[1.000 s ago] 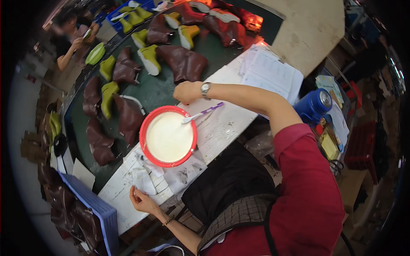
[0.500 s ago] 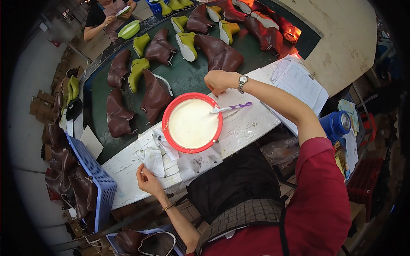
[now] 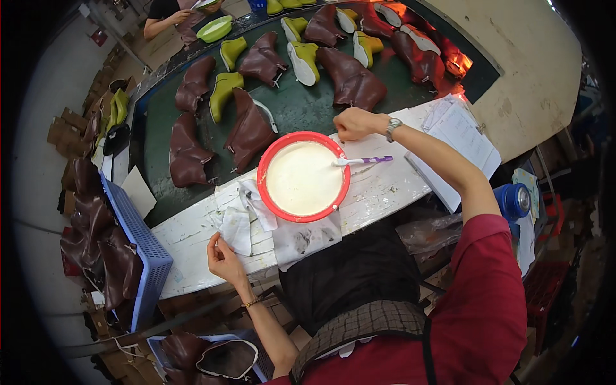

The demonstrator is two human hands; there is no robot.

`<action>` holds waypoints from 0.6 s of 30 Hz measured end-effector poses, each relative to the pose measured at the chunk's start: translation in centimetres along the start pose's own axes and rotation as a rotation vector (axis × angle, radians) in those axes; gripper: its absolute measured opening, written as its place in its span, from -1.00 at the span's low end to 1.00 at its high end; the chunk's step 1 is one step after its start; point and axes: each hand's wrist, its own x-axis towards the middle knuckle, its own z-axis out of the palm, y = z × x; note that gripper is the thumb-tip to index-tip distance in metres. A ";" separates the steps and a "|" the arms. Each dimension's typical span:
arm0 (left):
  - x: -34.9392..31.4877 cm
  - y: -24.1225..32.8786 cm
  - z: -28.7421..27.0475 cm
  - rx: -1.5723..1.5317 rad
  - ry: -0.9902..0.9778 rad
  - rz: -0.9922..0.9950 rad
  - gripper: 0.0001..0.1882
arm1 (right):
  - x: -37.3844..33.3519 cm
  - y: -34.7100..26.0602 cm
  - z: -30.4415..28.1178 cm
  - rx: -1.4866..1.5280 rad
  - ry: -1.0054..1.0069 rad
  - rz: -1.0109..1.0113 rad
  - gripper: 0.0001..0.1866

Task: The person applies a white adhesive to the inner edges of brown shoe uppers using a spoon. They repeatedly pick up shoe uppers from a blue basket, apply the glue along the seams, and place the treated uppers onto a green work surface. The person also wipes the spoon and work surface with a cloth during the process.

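My right hand (image 3: 360,124) is closed, knuckles up, at the far edge of the white board, just below a tall brown boot (image 3: 350,78). Its fingertips are hidden, so whatever it may hold does not show. My left hand (image 3: 226,259) hovers by the board's near edge, fingers loosely bent and apart with nothing in them. Close to it lies a crumpled white cloth (image 3: 236,231). Between my hands stands a red-rimmed bowl (image 3: 264,192) filled with creamy white liquid. A purple-and-white brush (image 3: 363,160) rests across its right rim.
Brown and yellow-green boots lie on a dark green belt (image 3: 160,151), beside a glowing orange heat source (image 3: 459,64). Papers (image 3: 459,138) and a blue flask (image 3: 513,200) are at right. Blue crates (image 3: 151,263) of brown boots stand at left. Another person's arm (image 3: 167,24) works beyond the belt.
The whole view has shifted, so the belt, bowl and board sit further right and slightly higher. My right hand has moved slightly right relative to the bowl. My left hand stays beside the cloth.
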 end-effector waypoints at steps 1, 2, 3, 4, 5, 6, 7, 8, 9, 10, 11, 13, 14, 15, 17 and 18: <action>0.0 -0.1 0.1 -0.009 -0.002 -0.004 -0.82 | -0.1 0.6 0.2 0.040 0.030 -0.001 -0.75; 0.0 0.0 0.1 0.001 -0.001 -0.003 -0.82 | -0.4 0.9 0.3 0.085 0.058 0.001 -0.76; 0.0 0.2 0.1 0.010 -0.002 -0.002 -0.82 | -0.5 1.2 0.4 0.130 0.087 0.006 -0.77; 0.0 0.3 0.1 0.019 -0.003 -0.001 -0.82 | -0.4 1.5 0.5 0.143 0.079 0.012 -0.77; 0.0 0.2 0.1 0.012 0.000 -0.001 -0.82 | -0.3 1.6 0.4 0.197 0.076 0.035 -0.76; 0.1 0.1 0.1 0.005 0.001 0.000 -0.82 | -0.3 1.6 0.2 0.251 0.073 0.060 -0.74; 0.0 0.0 0.1 -0.003 0.002 0.000 -0.82 | -0.4 1.7 0.1 0.304 0.070 0.085 -0.72; 0.1 -0.2 0.0 0.005 0.006 0.005 -0.82 | -0.8 1.3 -0.4 0.430 0.040 0.183 -0.73; 0.1 -0.3 -0.1 0.013 0.009 0.009 -0.82 | -0.8 1.3 -0.3 0.455 0.045 0.170 -0.73; 0.1 -0.4 -0.2 0.021 0.012 0.013 -0.82 | -0.8 1.2 -0.4 0.480 0.051 0.158 -0.73; 0.1 -0.3 -0.2 0.026 0.006 0.012 -0.82 | -1.2 1.3 -0.3 0.509 0.060 0.155 -0.73; 0.1 -0.1 0.0 0.035 -0.005 0.009 -0.82 | -1.2 1.4 0.2 0.363 0.134 -0.004 -0.77; 0.2 -0.2 -0.1 0.034 -0.002 0.017 -0.82 | -1.0 0.8 0.3 0.293 0.171 -0.085 -0.79; 0.2 -0.4 -0.1 0.034 0.001 0.026 -0.82 | -0.9 0.3 0.2 0.250 0.159 -0.057 -0.81; 0.3 -0.4 -0.3 0.030 0.010 0.037 -0.82 | -0.1 -0.8 -0.4 0.166 0.132 -0.001 -0.85; 0.2 -0.3 -0.2 0.025 0.006 0.038 -0.82 | 0.1 -1.2 -0.7 0.121 0.119 -0.003 -0.88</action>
